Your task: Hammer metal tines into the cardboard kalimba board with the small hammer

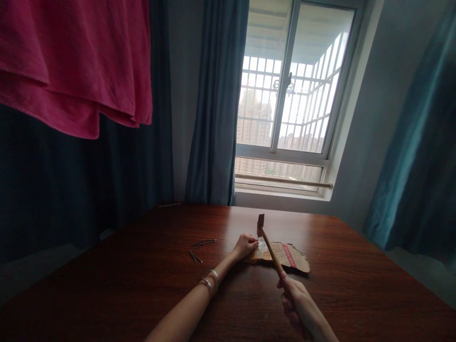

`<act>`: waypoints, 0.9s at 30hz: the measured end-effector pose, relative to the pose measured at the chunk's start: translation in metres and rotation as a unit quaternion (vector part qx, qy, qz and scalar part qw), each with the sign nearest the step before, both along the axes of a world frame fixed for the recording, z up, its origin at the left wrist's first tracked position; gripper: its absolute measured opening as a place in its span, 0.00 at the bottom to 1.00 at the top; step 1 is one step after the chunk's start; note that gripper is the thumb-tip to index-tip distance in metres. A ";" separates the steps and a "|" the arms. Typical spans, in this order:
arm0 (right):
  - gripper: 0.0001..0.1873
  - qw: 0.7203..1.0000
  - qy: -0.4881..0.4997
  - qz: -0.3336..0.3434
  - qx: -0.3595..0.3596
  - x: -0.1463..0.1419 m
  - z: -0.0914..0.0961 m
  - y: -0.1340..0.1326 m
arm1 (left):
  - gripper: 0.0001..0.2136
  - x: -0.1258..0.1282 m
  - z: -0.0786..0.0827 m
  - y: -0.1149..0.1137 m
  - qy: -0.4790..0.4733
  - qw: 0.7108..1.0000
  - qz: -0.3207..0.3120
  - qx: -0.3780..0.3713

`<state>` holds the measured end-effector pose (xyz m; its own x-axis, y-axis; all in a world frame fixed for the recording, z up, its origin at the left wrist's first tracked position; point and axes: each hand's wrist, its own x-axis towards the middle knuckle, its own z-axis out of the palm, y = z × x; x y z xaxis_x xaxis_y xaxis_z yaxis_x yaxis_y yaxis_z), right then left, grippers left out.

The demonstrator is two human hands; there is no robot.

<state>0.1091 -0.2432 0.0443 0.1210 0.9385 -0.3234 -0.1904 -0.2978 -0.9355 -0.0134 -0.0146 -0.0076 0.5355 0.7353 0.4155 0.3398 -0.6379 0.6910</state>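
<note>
My right hand (294,297) is wrapped round the wooden handle of a hammer (272,251), whose head is raised at the far end of the handle. Just below that head, my left hand (246,246) pinches a thin upright nail (258,239) over the left end of a flat piece (281,254). This piece looks like worn cardboard or board, with many small dots, a red strip and a ragged right edge. Whether the hammer head touches the nail I cannot tell. Several loose nails (199,248) lie on the table left of my left hand.
A dark brown wooden table (142,285) with a glossy top spreads under both hands. Behind it are a barred window (285,95) and blue curtains (217,104). A pink cloth (78,61) hangs at the upper left.
</note>
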 end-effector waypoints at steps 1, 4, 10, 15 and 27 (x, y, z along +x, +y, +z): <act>0.27 1.000 0.002 -0.005 -0.001 0.000 0.001 0.000 | 0.13 0.000 0.000 0.000 0.002 1.000 -0.002 0.001; 0.26 1.000 0.015 -0.005 0.004 -0.001 0.005 -0.001 | 0.12 0.001 -0.001 0.000 0.003 1.000 -0.003 0.008; 0.25 1.000 0.012 0.005 0.006 0.000 0.009 -0.003 | 0.12 0.001 -0.003 -0.001 0.005 1.000 0.003 0.010; 0.24 1.000 0.020 0.003 0.015 -0.004 0.014 -0.003 | 0.12 0.001 -0.002 -0.002 0.016 1.000 0.006 0.008; 0.26 1.000 0.020 0.018 0.009 0.002 0.009 -0.006 | 0.12 0.002 0.000 -0.004 0.020 1.000 0.021 -0.006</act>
